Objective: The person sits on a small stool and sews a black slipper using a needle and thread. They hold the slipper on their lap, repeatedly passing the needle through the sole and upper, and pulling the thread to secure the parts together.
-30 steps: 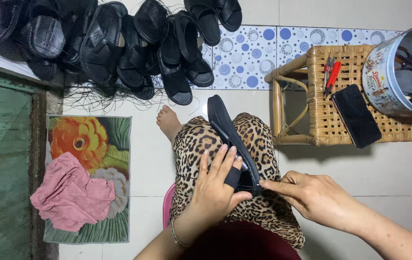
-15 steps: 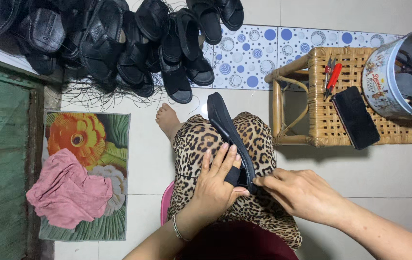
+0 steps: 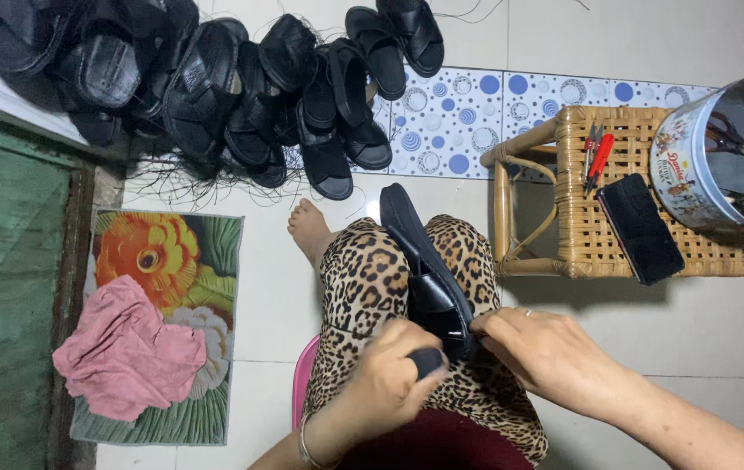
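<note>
A black sandal (image 3: 420, 261) lies lengthwise on my lap, over leopard-print trousers (image 3: 363, 278), its toe pointing away from me. My left hand (image 3: 389, 383) is curled around a small dark handle of some tool at the sandal's near end. My right hand (image 3: 546, 352) pinches the edge of the sandal's strap from the right side; a ring shows on one finger. What the tool's tip does is hidden behind the strap.
A heap of black sandals (image 3: 215, 96) with loose threads lies on the floor ahead. A wicker stool (image 3: 633, 191) at right carries a black phone (image 3: 640, 228), red-handled snips (image 3: 596, 161) and a round tin (image 3: 724, 157). A pink cloth (image 3: 128, 357) lies on a flowered mat (image 3: 163, 296).
My left hand went from lying flat along the sandal's side to a fist around the tool handle at its near end. My right hand stayed at the strap.
</note>
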